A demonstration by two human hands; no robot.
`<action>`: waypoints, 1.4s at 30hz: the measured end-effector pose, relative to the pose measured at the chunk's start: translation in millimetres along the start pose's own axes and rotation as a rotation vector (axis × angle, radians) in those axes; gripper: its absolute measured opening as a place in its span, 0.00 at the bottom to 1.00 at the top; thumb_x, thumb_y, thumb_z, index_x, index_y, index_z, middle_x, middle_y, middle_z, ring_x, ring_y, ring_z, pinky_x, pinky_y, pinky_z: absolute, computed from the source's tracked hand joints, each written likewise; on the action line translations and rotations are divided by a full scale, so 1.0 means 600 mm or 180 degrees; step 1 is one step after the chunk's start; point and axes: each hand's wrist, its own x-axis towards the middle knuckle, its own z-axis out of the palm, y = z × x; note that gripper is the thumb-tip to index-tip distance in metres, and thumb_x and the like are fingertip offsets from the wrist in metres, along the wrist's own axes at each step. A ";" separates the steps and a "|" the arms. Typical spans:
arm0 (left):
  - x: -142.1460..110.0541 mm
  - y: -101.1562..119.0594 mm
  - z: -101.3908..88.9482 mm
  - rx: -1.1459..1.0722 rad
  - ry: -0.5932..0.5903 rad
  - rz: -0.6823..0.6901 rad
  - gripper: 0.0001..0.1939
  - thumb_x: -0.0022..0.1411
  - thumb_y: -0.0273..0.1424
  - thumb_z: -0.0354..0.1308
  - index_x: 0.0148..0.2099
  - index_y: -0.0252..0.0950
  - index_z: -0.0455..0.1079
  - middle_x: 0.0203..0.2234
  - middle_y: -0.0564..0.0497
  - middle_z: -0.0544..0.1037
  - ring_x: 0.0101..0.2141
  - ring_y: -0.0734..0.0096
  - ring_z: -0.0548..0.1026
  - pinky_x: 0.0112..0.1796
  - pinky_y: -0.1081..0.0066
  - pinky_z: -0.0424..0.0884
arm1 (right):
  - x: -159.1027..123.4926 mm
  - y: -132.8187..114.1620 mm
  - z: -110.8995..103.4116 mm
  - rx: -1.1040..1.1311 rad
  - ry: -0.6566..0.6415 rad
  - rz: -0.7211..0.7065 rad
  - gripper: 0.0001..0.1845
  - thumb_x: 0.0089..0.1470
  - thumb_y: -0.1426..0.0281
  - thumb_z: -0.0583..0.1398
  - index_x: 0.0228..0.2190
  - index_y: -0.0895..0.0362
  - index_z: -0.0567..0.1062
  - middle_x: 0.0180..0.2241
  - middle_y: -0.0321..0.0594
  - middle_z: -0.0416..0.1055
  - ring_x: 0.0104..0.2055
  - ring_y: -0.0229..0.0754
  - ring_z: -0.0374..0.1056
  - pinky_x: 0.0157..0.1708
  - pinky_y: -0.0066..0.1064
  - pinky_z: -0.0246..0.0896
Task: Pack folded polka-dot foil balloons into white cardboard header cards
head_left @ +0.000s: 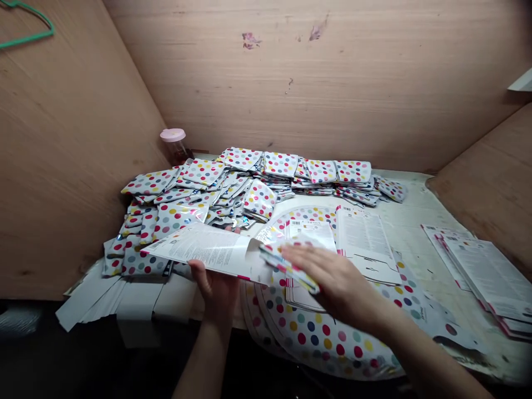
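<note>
My left hand grips a white printed card sleeve from below, thumb along its near edge. The sleeve is tilted, and its right end gapes open. In my right hand is a folded polka-dot sheet, slightly blurred, its left end close to the sleeve's open end. Whether the sheet touches the sleeve I cannot tell. Below my right hand lie large flat polka-dot sheets with rounded edges. Printed cards rest on top of them. My right fingers lie over the folded sheet and partly hide it.
Stacks of folded polka-dot sheets line the back and left of the table. More printed cards lie at right. White card strips overhang the front left edge. A pink-lidded cup stands behind. Wooden panels enclose the table.
</note>
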 end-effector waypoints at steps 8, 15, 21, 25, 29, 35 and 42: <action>-0.020 -0.017 0.015 -0.0084 0.0080 -0.0158 0.41 0.53 0.59 0.55 0.65 0.49 0.58 0.61 0.49 0.66 0.62 0.45 0.58 0.57 0.51 0.63 | -0.048 -0.030 0.009 -0.0400 0.0348 0.0530 0.31 0.59 0.79 0.49 0.63 0.61 0.57 0.56 0.53 0.67 0.58 0.51 0.65 0.54 0.47 0.66; -0.021 -0.012 0.003 -0.0049 0.0166 -0.0089 0.38 0.54 0.57 0.56 0.63 0.49 0.62 0.60 0.49 0.68 0.62 0.47 0.60 0.56 0.51 0.64 | -0.068 0.102 0.103 -0.0381 -0.0959 0.1128 0.25 0.57 0.76 0.57 0.56 0.64 0.68 0.58 0.56 0.64 0.58 0.59 0.64 0.54 0.54 0.64; -0.022 -0.019 -0.004 0.0051 0.0189 -0.0059 0.38 0.54 0.58 0.56 0.64 0.49 0.60 0.59 0.49 0.69 0.61 0.46 0.62 0.54 0.50 0.67 | -0.089 0.089 0.079 -0.0325 0.0081 0.0751 0.24 0.60 0.80 0.50 0.57 0.59 0.66 0.55 0.51 0.69 0.57 0.49 0.66 0.53 0.50 0.65; -0.029 -0.026 0.004 0.0018 0.0053 -0.0227 0.44 0.49 0.60 0.58 0.64 0.48 0.59 0.60 0.48 0.68 0.62 0.45 0.59 0.56 0.52 0.65 | -0.088 -0.011 0.034 -0.0311 0.0215 0.0133 0.26 0.61 0.80 0.50 0.59 0.58 0.63 0.54 0.49 0.70 0.55 0.50 0.67 0.47 0.47 0.69; -0.051 -0.036 0.023 -0.0040 -0.0269 -0.0544 0.51 0.40 0.61 0.63 0.65 0.46 0.59 0.62 0.47 0.65 0.63 0.41 0.56 0.58 0.51 0.61 | -0.069 -0.075 0.037 -0.0566 -0.0106 0.0225 0.24 0.59 0.81 0.46 0.53 0.68 0.70 0.50 0.62 0.71 0.48 0.59 0.71 0.37 0.49 0.70; -0.064 -0.041 0.035 -0.0011 -0.0381 -0.0809 0.53 0.39 0.60 0.65 0.64 0.41 0.60 0.61 0.40 0.65 0.60 0.36 0.60 0.58 0.46 0.59 | -0.052 -0.099 0.073 -0.0675 -0.0008 0.0550 0.23 0.59 0.81 0.46 0.50 0.69 0.72 0.43 0.61 0.75 0.41 0.55 0.71 0.40 0.50 0.69; -0.074 -0.057 0.026 0.0153 -0.0472 -0.0825 0.48 0.41 0.55 0.66 0.62 0.41 0.63 0.58 0.41 0.69 0.58 0.36 0.64 0.55 0.47 0.63 | -0.042 -0.120 0.103 -0.0637 -0.0101 0.0752 0.19 0.55 0.83 0.48 0.37 0.66 0.77 0.34 0.57 0.75 0.32 0.51 0.70 0.30 0.43 0.69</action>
